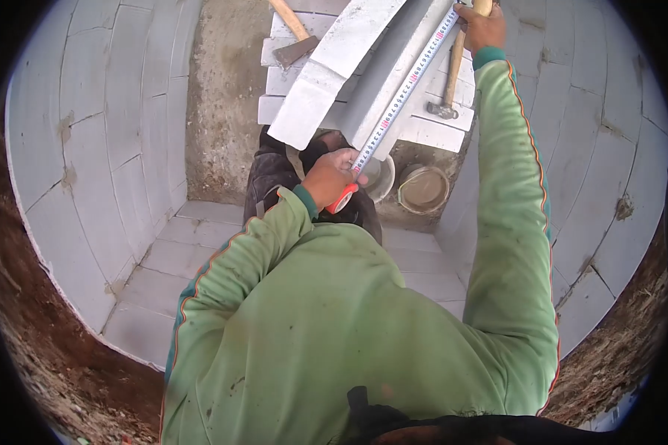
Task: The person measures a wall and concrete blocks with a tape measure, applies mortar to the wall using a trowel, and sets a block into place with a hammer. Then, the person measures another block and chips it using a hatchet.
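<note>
- The tape measure (402,93) stretches along the long edge of a pale block (371,93), its red case at the near end.
- The left hand (330,176) grasps the case end; the right hand (486,30) has fingers bent at the blade's far end, though whether it pinches the blade I cannot tell.
- Beneath lies a stack of pale blocks (430,135), bearing a hatchet (295,52) and a hammer (443,110).
- Two buckets (424,189) stand just off its near edge.
- Block walls (89,156) flank both sides; a bare earthy strip (219,111) leaves room left of the stack, less on the right.
</note>
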